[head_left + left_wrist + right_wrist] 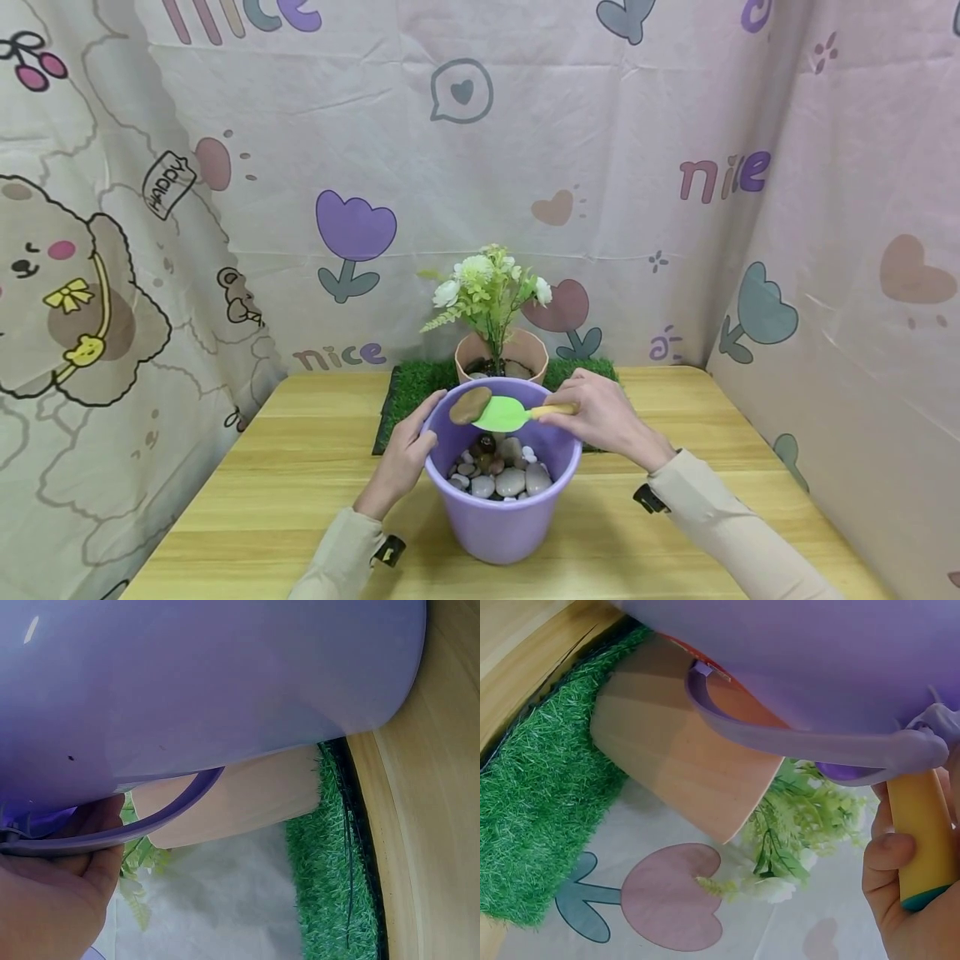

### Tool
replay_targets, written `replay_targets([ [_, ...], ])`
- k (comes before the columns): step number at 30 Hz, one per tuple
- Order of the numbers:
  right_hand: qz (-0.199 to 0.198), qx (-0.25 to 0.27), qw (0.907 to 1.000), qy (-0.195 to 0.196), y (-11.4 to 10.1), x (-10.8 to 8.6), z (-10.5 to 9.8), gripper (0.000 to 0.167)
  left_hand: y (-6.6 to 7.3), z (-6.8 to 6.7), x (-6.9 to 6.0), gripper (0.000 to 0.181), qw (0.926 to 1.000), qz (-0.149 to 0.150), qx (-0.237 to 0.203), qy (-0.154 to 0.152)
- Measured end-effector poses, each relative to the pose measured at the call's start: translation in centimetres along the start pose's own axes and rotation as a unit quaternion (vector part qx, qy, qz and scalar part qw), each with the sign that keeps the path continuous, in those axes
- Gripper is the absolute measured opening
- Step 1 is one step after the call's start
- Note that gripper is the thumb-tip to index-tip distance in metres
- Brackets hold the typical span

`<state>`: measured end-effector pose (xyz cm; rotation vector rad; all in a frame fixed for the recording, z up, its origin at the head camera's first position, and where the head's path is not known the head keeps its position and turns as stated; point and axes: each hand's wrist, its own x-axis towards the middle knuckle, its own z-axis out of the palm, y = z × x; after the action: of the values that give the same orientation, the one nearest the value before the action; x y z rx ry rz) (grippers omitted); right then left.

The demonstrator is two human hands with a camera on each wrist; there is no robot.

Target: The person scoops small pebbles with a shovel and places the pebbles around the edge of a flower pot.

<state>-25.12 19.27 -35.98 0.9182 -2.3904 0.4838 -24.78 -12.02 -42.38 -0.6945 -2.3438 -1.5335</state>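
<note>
My left hand [403, 457] grips the left rim of a purple bucket [501, 527], thumb over the edge. In the left wrist view its fingers reach behind the bucket's carrying handle [169, 814]. My right hand [603, 414] holds a small trowel [504, 414] by its yellow handle [919, 832]. A brown stone [471, 406] lies at the tip of the green blade, above the bucket's opening. Inside the bucket are several smooth stones [510, 482], grey, white and brown.
Behind the bucket a peach flowerpot [538, 354] with white flowers [475, 271] stands on a green turf mat [420, 379]. Stones show inside the pot. The wooden table [300, 483] meets a patterned cloth backdrop [450, 183] at the back and sides.
</note>
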Motion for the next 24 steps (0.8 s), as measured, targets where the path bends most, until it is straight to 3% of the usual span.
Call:
replay_targets([
  [16,0.018,0.004,0.9995,0.025,0.5,-0.1,-0.6,0.016,-0.1,0.0,0.0,0.067,1.0000,-0.002,-0.006,0.002],
  [24,0.020,0.000,0.9996,0.018,0.7,0.0,-1.5,0.015,0.0,0.0,0.0,0.068,1.0000,0.000,-0.008,-0.001],
])
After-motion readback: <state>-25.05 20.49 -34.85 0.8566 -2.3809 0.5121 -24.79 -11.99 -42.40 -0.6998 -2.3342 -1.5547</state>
